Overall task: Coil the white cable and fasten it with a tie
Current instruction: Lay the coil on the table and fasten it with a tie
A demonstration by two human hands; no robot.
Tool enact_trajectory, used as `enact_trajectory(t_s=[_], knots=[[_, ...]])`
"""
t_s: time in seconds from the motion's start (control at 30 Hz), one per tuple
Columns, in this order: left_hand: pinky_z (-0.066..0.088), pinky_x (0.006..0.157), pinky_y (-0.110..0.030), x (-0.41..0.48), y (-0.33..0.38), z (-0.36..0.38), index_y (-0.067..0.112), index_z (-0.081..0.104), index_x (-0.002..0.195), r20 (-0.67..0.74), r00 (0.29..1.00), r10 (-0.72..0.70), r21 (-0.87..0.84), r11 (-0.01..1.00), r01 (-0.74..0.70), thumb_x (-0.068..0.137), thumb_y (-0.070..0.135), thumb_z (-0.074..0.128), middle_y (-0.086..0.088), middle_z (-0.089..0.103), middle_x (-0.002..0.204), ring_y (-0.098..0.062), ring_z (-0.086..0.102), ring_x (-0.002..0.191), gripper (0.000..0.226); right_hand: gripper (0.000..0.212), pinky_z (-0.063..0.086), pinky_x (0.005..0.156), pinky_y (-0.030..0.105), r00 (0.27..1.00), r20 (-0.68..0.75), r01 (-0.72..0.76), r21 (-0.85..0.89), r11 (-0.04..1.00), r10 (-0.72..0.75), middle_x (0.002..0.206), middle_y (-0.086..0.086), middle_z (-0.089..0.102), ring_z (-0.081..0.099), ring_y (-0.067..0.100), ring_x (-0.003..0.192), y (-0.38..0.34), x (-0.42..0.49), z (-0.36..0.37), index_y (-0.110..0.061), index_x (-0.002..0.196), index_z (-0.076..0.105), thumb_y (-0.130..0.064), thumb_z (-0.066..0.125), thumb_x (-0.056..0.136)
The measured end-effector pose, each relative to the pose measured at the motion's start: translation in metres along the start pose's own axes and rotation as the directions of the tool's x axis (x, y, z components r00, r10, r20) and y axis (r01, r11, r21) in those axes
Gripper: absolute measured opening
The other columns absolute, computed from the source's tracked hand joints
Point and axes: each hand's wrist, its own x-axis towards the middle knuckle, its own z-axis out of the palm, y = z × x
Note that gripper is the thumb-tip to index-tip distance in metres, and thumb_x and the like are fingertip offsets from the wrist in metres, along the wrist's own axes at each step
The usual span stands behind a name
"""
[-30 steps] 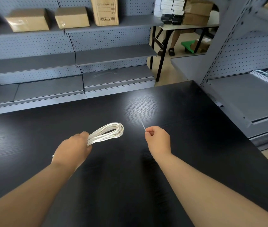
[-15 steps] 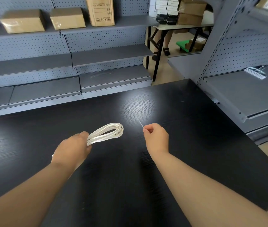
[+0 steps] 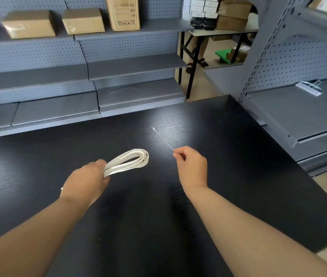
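Left hand (image 3: 86,179) grips the coiled white flat cable (image 3: 127,161) above the black wood-grain table (image 3: 238,156), right hand (image 3: 191,165) pinches the thin translucent plastic tie (image 3: 162,138) just beside it; loops likely spring apart if that grip slackens during threading.

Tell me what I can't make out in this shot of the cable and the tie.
Head view: the left hand covers the gripped stretch of the white cable, so its ends cannot be placed.
Head view: fingers of the right hand hide the pinched end of the tie.
Head view: a single angle cannot show whether the tie's far tip touches the black table.
Head view: print on the tall cardboard box is too small to read.
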Motion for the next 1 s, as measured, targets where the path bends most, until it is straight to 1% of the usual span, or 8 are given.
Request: enact_trajectory(t_s=[0.1,0.2,0.37,0.53,0.63,0.7,0.8,1.0], knots=[[0.038,0.059,-0.031,-0.002,0.003,-0.001,0.014,0.049,0.093,-0.006,1.0,-0.006,-0.002,1.0,0.006,0.091,0.025,0.045,-0.002,0.052,0.08,-0.027,0.052,0.068,0.012,0.009,0.046,0.071,0.022,1.0,-0.008,-0.01,0.05,0.999,0.01,0.084,0.001,0.068,0.06,0.016,0.08,0.001,0.0,-0.004,-0.01,0.085,0.069,-0.011,0.06,0.087],[0.037,0.058,-0.031,-0.003,0.007,0.0,0.014,0.048,0.092,-0.017,1.0,-0.005,-0.014,1.0,0.004,0.091,0.024,0.044,-0.002,0.051,0.078,-0.027,0.052,0.067,0.011,0.01,0.047,0.072,0.021,0.995,0.023,-0.102,0.158,0.982,0.1,0.081,-0.001,0.066,0.061,0.015,0.079,0.002,-0.002,-0.005,-0.015,0.083,0.066,-0.009,0.059,0.088],[0.037,0.058,-0.031,-0.005,0.015,0.001,0.013,0.047,0.091,-0.021,1.0,0.0,-0.024,1.0,-0.001,0.091,0.023,0.044,-0.001,0.05,0.077,-0.027,0.051,0.066,0.01,0.019,0.055,0.081,0.034,0.977,0.078,-0.211,0.276,0.938,0.197,0.075,-0.004,0.064,0.066,0.019,0.08,0.006,-0.005,-0.001,-0.022,0.077,0.059,-0.005,0.058,0.087],[0.039,0.058,-0.032,-0.006,0.027,0.003,0.011,0.05,0.093,-0.034,0.999,-0.042,-0.1,0.994,0.039,0.091,0.022,0.043,-0.004,0.053,0.077,-0.029,0.053,0.068,0.013,0.014,0.056,0.078,0.03,0.956,0.114,-0.293,0.341,0.893,0.27,0.074,-0.005,0.064,0.066,0.016,0.076,0.009,-0.006,0.003,-0.018,0.084,0.059,-0.004,0.058,0.086],[0.039,0.06,-0.033,-0.002,0.038,0.004,0.01,0.051,0.094,-0.037,0.998,-0.045,-0.156,0.987,0.039,0.091,0.022,0.045,-0.006,0.054,0.079,-0.03,0.054,0.07,0.014,0.013,0.055,0.072,0.025,0.927,0.189,-0.375,0.4,0.836,0.325,0.075,-0.003,0.062,0.062,0.012,0.069,0.01,-0.01,0.007,-0.014,0.087,0.057,-0.001,0.058,0.086],[0.038,0.059,-0.032,0.001,0.047,0.006,0.01,0.05,0.093,-0.035,0.999,-0.039,-0.198,0.98,0.031,0.091,0.022,0.045,-0.006,0.054,0.077,-0.029,0.054,0.068,0.013,0.015,0.055,0.071,0.024,0.905,0.227,-0.425,0.416,0.804,0.361,0.078,0.001,0.063,0.061,0.011,0.068,0.01,-0.012,0.01,-0.015,0.084,0.055,0.0,0.059,0.086],[0.037,0.056,-0.03,0.006,0.057,0.012,0.012,0.047,0.087,-0.004,0.999,-0.052,-0.253,0.966,0.05,0.092,0.022,0.044,-0.005,0.053,0.074,-0.028,0.054,0.066,0.012,0.021,0.055,0.074,0.028,0.879,0.275,-0.474,0.411,0.779,0.39,0.081,0.002,0.065,0.062,0.012,0.07,0.011,-0.013,0.018,-0.02,0.079,0.052,-0.002,0.06,0.085],[0.038,0.058,-0.031,0.016,0.065,0.03,0.014,0.044,0.083,0.084,0.996,-0.025,-0.268,0.962,0.046,0.092,0.024,0.044,-0.004,0.051,0.077,-0.026,0.052,0.068,0.013,0.019,0.052,0.068,0.026,0.842,0.369,-0.523,0.378,0.764,0.394,0.084,0.003,0.068,0.062,0.011,0.068,0.015,-0.016,0.035,-0.02,0.081,0.052,-0.003,0.06,0.085]])
